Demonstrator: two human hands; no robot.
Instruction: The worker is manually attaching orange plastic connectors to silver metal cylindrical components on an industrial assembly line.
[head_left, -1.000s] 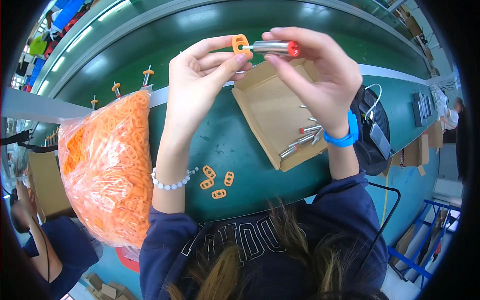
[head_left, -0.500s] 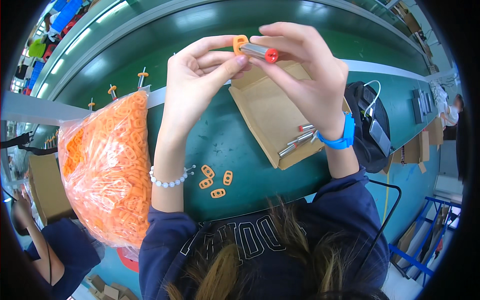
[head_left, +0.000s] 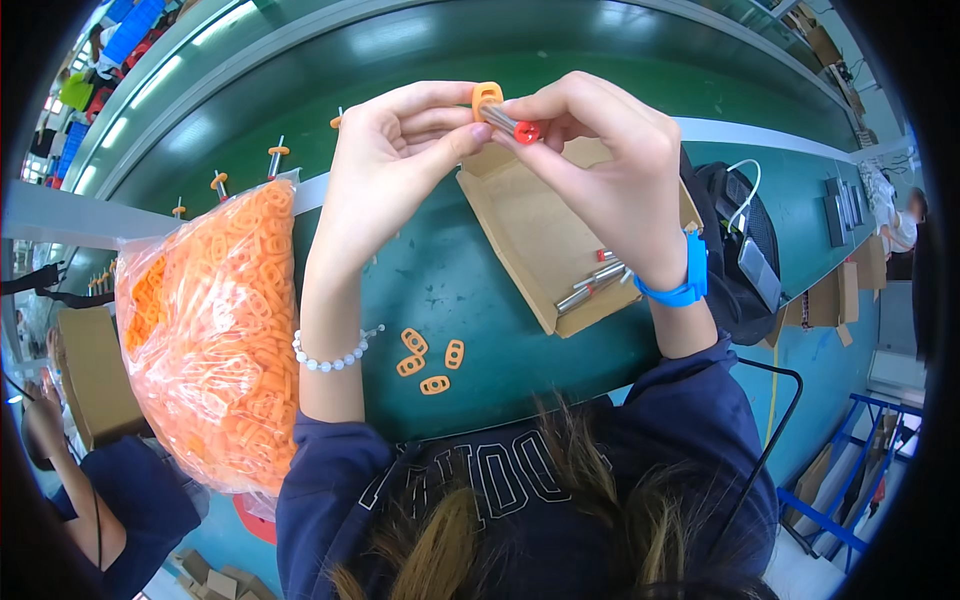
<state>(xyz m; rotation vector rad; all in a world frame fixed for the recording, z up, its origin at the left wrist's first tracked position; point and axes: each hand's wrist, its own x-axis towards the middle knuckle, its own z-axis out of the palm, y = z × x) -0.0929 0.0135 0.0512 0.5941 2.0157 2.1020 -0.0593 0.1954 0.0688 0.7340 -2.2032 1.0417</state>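
Between the fingertips of my left hand is an orange oval plastic tab with holes. My right hand pinches a silver metal cylinder with a red end, tilted so the red end points toward me. The cylinder's far end meets the tab; whether it sits inside the hole is hidden. Below my hands, several loose orange tabs lie on the green table. Under my right forearm, an open cardboard box holds several metal cylinders.
A large clear bag full of orange tabs stands at the left. Beyond it, cylinders with orange tabs stand upright on a green strip. A black bag with a white cable lies right of the box. Another person's arm shows far left.
Both hands have come slightly nearer to me, and the cylinder now slants more steeply with its red end lower. The upright pieces on the far strip have shifted slightly left.
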